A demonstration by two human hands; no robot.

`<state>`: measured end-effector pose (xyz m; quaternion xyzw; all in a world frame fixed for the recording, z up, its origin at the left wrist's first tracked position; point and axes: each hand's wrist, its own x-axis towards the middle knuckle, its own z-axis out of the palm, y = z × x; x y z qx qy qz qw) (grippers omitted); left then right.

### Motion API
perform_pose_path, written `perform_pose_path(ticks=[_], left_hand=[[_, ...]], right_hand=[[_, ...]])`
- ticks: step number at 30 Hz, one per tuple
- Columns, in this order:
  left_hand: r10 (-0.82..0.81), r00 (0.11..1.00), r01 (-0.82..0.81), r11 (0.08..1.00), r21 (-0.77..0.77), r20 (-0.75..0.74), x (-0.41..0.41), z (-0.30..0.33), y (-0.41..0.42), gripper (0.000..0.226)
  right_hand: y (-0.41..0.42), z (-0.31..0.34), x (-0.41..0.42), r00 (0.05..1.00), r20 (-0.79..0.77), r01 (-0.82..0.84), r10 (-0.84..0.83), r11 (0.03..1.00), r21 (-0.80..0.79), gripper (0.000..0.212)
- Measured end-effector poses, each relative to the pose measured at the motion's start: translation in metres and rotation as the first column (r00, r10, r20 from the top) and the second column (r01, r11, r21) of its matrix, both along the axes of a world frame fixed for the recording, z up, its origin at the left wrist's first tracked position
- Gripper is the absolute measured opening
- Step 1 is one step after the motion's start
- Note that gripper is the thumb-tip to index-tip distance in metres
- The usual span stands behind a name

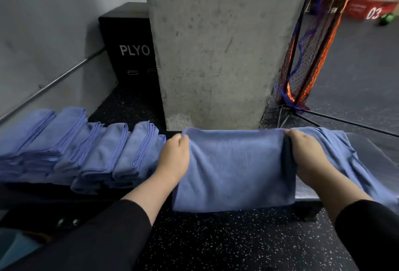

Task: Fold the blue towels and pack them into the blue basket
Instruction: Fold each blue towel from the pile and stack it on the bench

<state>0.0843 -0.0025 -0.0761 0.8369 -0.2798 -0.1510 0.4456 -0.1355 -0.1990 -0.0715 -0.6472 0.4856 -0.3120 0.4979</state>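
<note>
Two hands are working one blue towel (233,169) in the head view, the only view given: the left hand (173,158) is pinching the towel's far left corner with curled fingers, and the right hand (302,156) is gripping the far right edge, thumb and fingers closed on the cloth. This towel is lying across the dark tabletop (364,147) with its near part hanging over the front edge, and loose unfolded cloth is trailing off to the right past the right hand. A row of folded towels (86,149) is leaning in overlapping stacks on the left, just beside the left hand. By my reading, the folding step is under way, part-way through a fold, with packing not yet started. No blue basket is clearly showing; a teal shape at the near left corner is too cut off to name. Next, the fold is calling for both corners travelling together to keep the edges aligned, then for gathering the loose right portion.
</note>
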Motion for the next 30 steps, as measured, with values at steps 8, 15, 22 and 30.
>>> perform_pose_path(ticks=[8,15,22,30], left_hand=[[-0.058,0.987,0.035,0.987,0.159,0.147,0.023,-0.05,-0.048,0.03],[-0.294,0.902,0.138,0.89,0.434,0.317,0.018,-0.07,-0.051,0.018],[-0.441,0.855,0.215,0.78,0.588,0.272,0.002,-0.061,-0.021,0.029],[-0.289,0.947,0.229,0.913,0.336,0.141,-0.014,-0.041,0.012,0.025]], right_hand=[[-0.011,-0.042,0.052,0.929,-0.362,-0.156,0.073,0.966,-0.207,0.037],[-0.009,-0.046,0.057,0.712,-0.674,-0.404,0.199,0.901,-0.16,0.032],[0.008,-0.03,0.018,0.573,-0.744,-0.522,0.343,0.853,-0.008,0.036],[0.014,-0.022,-0.034,0.68,-0.559,-0.55,0.474,0.834,0.038,0.034]])
